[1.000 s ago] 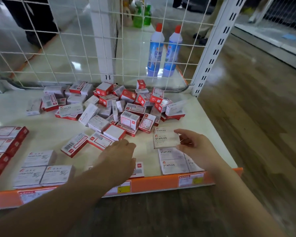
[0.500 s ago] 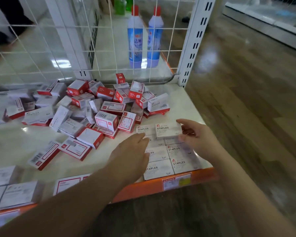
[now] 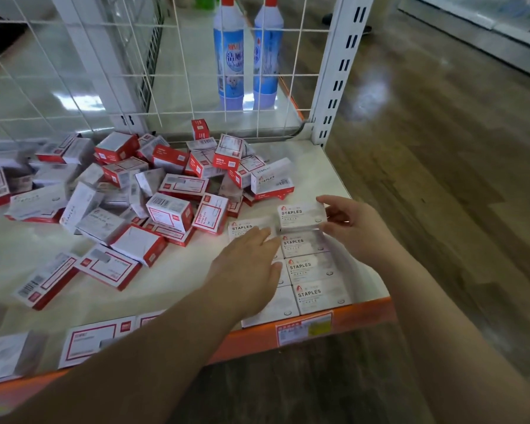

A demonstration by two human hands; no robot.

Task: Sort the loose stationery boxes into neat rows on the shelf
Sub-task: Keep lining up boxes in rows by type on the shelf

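Note:
A loose heap of red-and-white stationery boxes (image 3: 153, 191) covers the back and middle of the white shelf (image 3: 318, 166). At the front right corner, white STAPLES boxes (image 3: 315, 267) lie flat in two neat columns. My right hand (image 3: 354, 224) pinches the farthest STAPLES box (image 3: 300, 214) of the right column by its right end. My left hand (image 3: 248, 267) lies flat with straight fingers on the left column, its fingertips touching another STAPLES box (image 3: 245, 229).
A white wire grid (image 3: 135, 75) backs the shelf, with a slotted upright post (image 3: 337, 71) at its right corner. Two blue cleaner bottles (image 3: 245, 53) stand behind the grid. An orange price rail (image 3: 303, 330) edges the front. More flat boxes (image 3: 92, 341) lie at front left. Wooden floor lies to the right.
The view shifted right and closer. My right hand carried the STAPLES box to the far end of the right column. My left hand moved right onto the left column.

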